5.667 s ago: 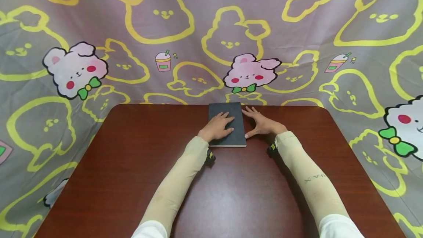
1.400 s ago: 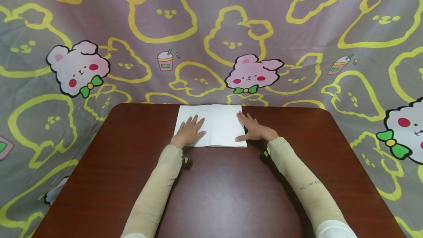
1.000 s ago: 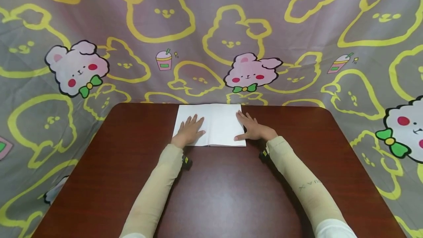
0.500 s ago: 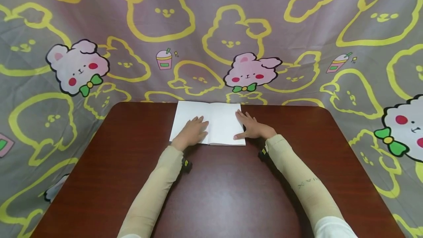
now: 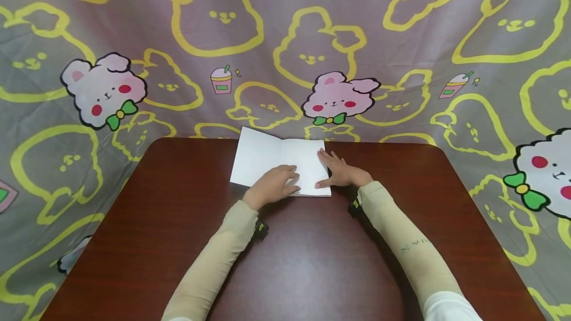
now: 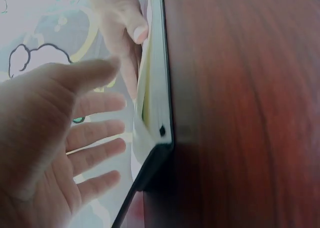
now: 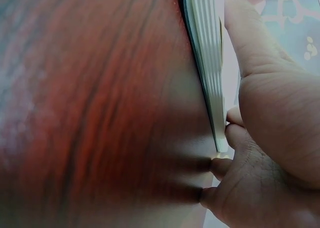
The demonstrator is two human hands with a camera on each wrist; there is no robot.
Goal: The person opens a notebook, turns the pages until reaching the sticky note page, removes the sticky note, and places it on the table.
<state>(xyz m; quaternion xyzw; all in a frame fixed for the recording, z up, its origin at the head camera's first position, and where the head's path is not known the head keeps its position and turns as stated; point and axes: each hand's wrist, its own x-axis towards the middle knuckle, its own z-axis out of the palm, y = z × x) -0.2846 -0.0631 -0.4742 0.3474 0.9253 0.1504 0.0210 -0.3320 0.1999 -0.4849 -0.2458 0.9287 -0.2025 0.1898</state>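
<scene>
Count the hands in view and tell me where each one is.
2. The left hand is over the near edge of the open book, close to its middle; the right hand rests at the book's right edge. No others show.

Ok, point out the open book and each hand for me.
Open book (image 5: 286, 155): head view, on the white pages near the centre fold.
Left hand (image 5: 271, 186): head view, on the back of the hand.
Right hand (image 5: 342, 173): head view, on the back of the hand.
</scene>
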